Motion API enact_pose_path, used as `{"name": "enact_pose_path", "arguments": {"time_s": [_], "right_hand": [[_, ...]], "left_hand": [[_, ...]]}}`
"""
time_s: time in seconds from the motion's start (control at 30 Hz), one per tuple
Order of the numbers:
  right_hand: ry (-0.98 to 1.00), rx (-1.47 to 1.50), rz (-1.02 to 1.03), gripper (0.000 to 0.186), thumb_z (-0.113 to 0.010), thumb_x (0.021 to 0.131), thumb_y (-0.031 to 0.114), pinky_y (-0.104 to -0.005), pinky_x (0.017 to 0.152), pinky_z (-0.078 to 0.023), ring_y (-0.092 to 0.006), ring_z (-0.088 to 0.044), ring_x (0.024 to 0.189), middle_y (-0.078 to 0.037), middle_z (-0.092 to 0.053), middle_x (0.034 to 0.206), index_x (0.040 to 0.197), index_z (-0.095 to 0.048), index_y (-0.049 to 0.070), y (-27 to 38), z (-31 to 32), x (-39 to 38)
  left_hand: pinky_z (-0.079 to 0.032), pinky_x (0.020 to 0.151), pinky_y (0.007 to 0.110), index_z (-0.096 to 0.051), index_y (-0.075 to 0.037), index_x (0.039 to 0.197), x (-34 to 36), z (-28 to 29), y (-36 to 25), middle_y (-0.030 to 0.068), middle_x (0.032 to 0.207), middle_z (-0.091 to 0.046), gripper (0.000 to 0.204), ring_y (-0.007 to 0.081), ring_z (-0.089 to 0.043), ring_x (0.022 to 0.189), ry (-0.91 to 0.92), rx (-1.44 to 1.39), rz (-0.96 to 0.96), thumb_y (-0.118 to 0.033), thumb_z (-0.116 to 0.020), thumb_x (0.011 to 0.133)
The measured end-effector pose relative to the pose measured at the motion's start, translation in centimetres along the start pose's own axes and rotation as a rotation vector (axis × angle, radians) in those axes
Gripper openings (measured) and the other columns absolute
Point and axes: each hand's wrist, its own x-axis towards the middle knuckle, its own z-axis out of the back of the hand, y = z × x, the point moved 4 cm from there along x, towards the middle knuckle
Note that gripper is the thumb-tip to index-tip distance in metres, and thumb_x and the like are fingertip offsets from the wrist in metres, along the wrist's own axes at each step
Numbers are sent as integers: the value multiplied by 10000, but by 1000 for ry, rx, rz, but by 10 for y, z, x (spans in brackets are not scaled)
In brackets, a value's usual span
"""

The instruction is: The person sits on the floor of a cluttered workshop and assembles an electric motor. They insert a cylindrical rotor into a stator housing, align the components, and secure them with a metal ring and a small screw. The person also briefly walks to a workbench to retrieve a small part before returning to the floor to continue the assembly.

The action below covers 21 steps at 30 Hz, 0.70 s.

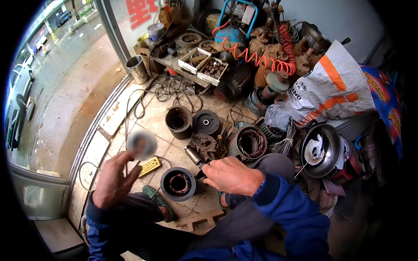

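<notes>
My left hand is raised at the left, fingers curled at a blurred round thing that I cannot make out. My right hand is closed beside the end of a metal cylinder; what its fingers hold is partly hidden. Between my hands an open dark motor housing with reddish windings inside stands on the tiles. A yellow power strip lies behind it. Farther back are a hollow stator housing, a round dark end plate, brown rags and a wound stator.
Cables cross the floor below a cluttered bench. At right are a steel pan and white sack. A coiled red hose hangs behind. A wooden piece lies near my legs; a glass doorway is left.
</notes>
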Motion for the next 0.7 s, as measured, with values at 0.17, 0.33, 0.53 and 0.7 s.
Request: {"name": "enact_pose_path", "arguments": {"time_s": [0.17,0.33,0.53,0.7], "right_hand": [[46,-310,-35,182,-661,793,149,-379,647,-505,-259,-625,734,-90,-594,776,918,-608,27,-13,-16,19],[182,-158,-68,225,-631,768,134,-296,636,-454,-190,-597,732,-50,-580,776,963,-634,21,-33,-33,49],[257,-30,-130,243,-611,789,153,-301,655,-466,-180,-595,738,-53,-574,780,988,-634,16,-38,-10,91],[220,150,-217,167,-585,860,144,-397,699,-512,-268,-628,781,-97,-596,802,967,-612,17,-31,-9,95]], "left_hand": [[-465,928,433,-618,-5,1179,23,-29,30,178,1144,-650,443,346,-590,1059,203,493,92,-112,-746,769],[-439,970,442,-617,-23,1202,34,-57,93,171,1172,-636,523,362,-573,1070,483,358,302,-124,-769,712],[-428,1000,471,-612,0,1200,97,-68,106,179,1174,-642,522,361,-587,1071,581,243,268,-161,-748,722],[-449,974,468,-600,20,1214,109,-85,104,211,1190,-630,417,401,-580,1079,507,91,327,-100,-683,824]]}}
